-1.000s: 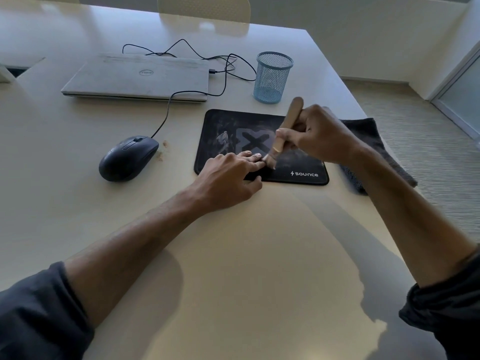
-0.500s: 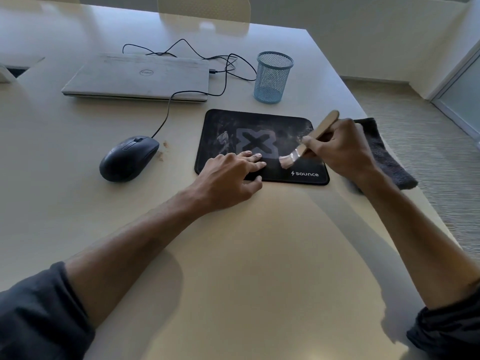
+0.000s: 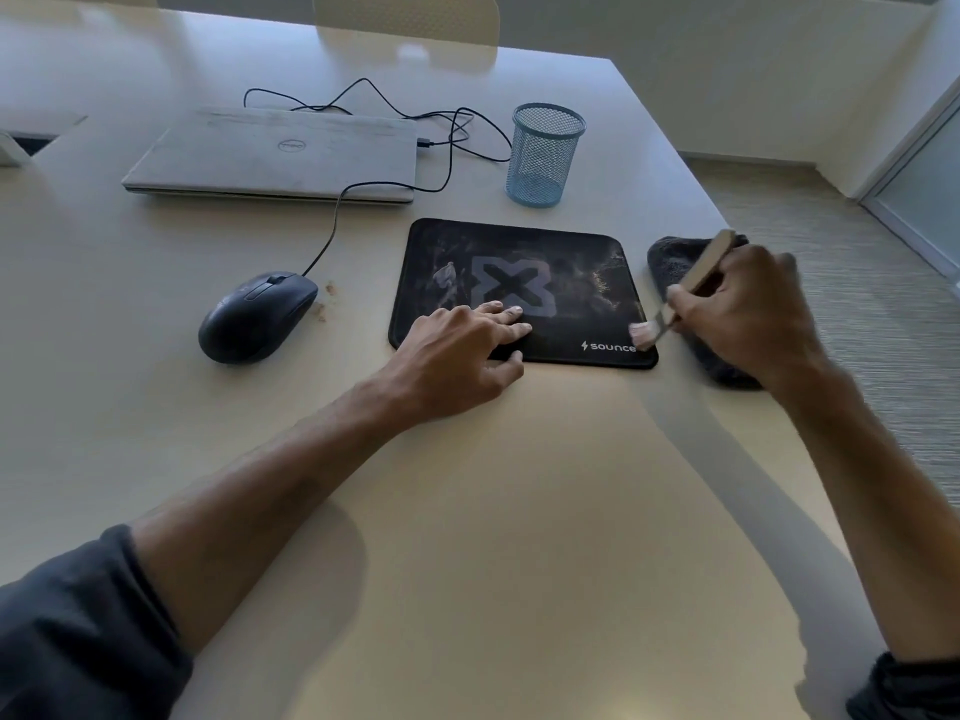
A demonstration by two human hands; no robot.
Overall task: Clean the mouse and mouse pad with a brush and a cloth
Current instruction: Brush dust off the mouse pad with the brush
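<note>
A black mouse pad (image 3: pixel 571 262) with a grey X and dusty streaks lies on the table. My left hand (image 3: pixel 457 350) rests flat on its near left part, fingers straight. My right hand (image 3: pixel 743 314) grips a wooden-handled brush (image 3: pixel 696 283), whose pale bristles touch the pad's near right corner. A dark cloth (image 3: pixel 670 257) lies right of the pad, partly hidden under my right hand. The black wired mouse (image 3: pixel 254 317) sits left of the pad, apart from both hands.
A closed silver laptop (image 3: pixel 270 155) lies at the back with the mouse cable (image 3: pixel 332 226) looping to it. A blue mesh cup (image 3: pixel 543 153) stands behind the pad. Crumbs (image 3: pixel 327 298) lie beside the mouse. The table's right edge (image 3: pixel 727 220) runs just past the cloth.
My right hand has swept the brush rightwards across the pad, from its middle to the near right corner. My left hand has stayed in place on the pad.
</note>
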